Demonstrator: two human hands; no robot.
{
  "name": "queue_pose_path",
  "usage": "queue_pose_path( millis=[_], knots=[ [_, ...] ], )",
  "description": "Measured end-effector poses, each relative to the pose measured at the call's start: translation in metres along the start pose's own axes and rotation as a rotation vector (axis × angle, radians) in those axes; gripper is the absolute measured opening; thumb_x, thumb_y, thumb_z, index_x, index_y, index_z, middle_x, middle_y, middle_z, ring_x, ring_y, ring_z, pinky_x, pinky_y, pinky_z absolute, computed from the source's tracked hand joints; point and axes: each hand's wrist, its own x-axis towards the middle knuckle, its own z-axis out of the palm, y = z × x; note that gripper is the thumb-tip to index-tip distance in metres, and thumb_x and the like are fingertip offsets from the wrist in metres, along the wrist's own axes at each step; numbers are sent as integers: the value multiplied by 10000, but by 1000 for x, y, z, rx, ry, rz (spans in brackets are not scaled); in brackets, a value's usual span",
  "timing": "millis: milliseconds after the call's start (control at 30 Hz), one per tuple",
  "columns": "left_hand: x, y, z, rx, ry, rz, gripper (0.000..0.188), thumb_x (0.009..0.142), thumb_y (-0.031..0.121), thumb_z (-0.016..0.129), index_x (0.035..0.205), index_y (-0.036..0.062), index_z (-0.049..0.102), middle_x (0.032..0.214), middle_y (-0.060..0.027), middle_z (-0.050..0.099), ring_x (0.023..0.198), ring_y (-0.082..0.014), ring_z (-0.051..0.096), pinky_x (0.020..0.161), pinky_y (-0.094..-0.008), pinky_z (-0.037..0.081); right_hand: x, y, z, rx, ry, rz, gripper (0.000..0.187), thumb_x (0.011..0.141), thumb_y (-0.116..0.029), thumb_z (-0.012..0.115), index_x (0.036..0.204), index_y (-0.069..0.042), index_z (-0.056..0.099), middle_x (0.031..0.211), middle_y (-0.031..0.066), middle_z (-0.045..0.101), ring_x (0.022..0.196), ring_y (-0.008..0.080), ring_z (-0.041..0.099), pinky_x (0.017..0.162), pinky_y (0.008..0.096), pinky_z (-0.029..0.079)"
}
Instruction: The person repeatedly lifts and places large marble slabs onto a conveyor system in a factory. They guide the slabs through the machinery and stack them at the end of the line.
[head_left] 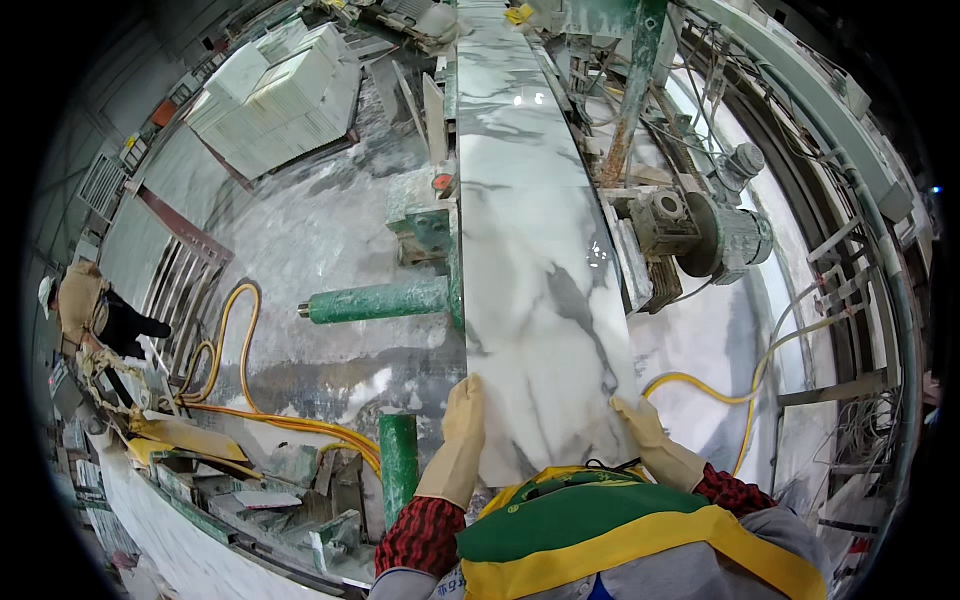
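A long white marble slab [540, 370] with grey veins lies in front of me, its near end close to my green and yellow apron [580, 525]. Behind it, more polished marble [520, 150] continues away from me in a narrow strip. My left hand [462, 440], in a cream rubber glove, grips the slab's left edge near that end. On the opposite edge my right hand [657, 440], gloved the same way, takes hold with its thumb side along the top. The fingers under the slab are hidden on both sides.
Green metal rollers [380, 302] stick out at the left. Yellow hoses [245, 330] loop over the wet floor, beside broken stone pieces [270, 500]. A motor [725, 235] sits right of the strip. Stacked slabs [275, 100] stand far left; another person [95, 305] bends nearby.
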Motion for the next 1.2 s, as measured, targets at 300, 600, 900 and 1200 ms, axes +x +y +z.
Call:
queue_pose_path(
  millis=[300, 600, 900, 1200],
  knots=[
    [0, 27, -4, -44, -76, -138, 660, 1096, 626, 348, 1512, 158, 556, 1563, -144, 539, 1411, -377, 531, 1189, -449, 395, -16, -58, 20, 112, 32, 153, 223, 980, -263, 774, 1056, -61, 717, 962, -16, 658, 890, 108, 591, 803, 297, 492],
    [8, 15, 9, -3, -63, -22, 662, 1066, 628, 403, 1515, 166, 552, 1583, -148, 531, 1391, -384, 547, 1154, -441, 427, -7, -58, 9, 100, 0, 177, 320, 994, -308, 750, 1178, -52, 697, 1046, -3, 670, 959, 133, 610, 859, 316, 516],
    [29, -69, 23, -708, -452, -202, 559, 1117, 434, 503, 1519, 49, 549, 1432, -167, 661, 1318, -313, 632, 1074, -471, 537, 7, -46, 12, 82, 15, 142, 394, 981, -340, 770, 1221, -32, 720, 1064, 15, 713, 959, 139, 639, 832, 324, 531],
    [-62, -90, 10, -1082, -697, -243, 571, 1150, 444, 456, 1559, 46, 446, 1510, -177, 549, 1293, -368, 637, 1070, -499, 590, 30, -25, 5, 164, -35, 178, 373, 962, -301, 792, 1210, -39, 700, 1042, -13, 682, 943, 123, 619, 830, 324, 508]
  ],
)
